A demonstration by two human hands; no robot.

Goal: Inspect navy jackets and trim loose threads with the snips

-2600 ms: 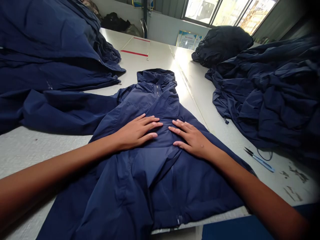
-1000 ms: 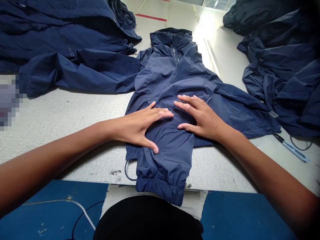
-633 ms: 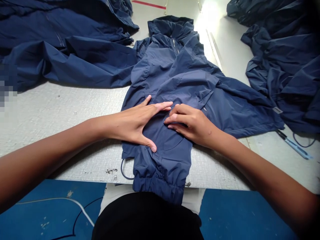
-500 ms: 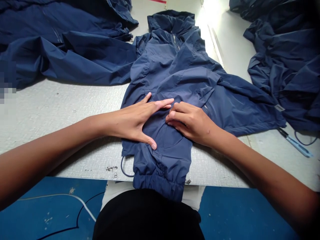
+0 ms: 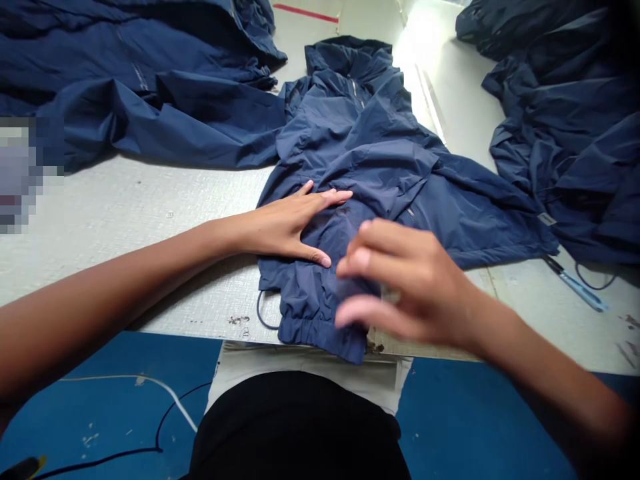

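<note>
A navy blue jacket [image 5: 345, 147] lies spread on the white table, its collar at the far end and one gathered, elastic edge reaching the near table edge. My left hand [image 5: 295, 223] rests flat on the cloth, fingers and thumb spread apart. Above the near part of the jacket, my right hand [image 5: 405, 280] is raised and slightly blurred, thumb apart from the curled fingers, with nothing seen between them. A cord loop [image 5: 263, 313] sticks out at the jacket's lower left.
More navy garments [image 5: 200, 117] lie at the left, and another heap [image 5: 575, 127] at the right. A light blue pen-like tool [image 5: 580, 283] lies on the white table [image 5: 165, 200] at right. Cables [image 5: 165, 393] run over the blue floor below.
My right hand has lifted off the cloth and come nearer, its thumb opening away from the fingers. My left hand stays on the jacket. The view has shifted slightly.
</note>
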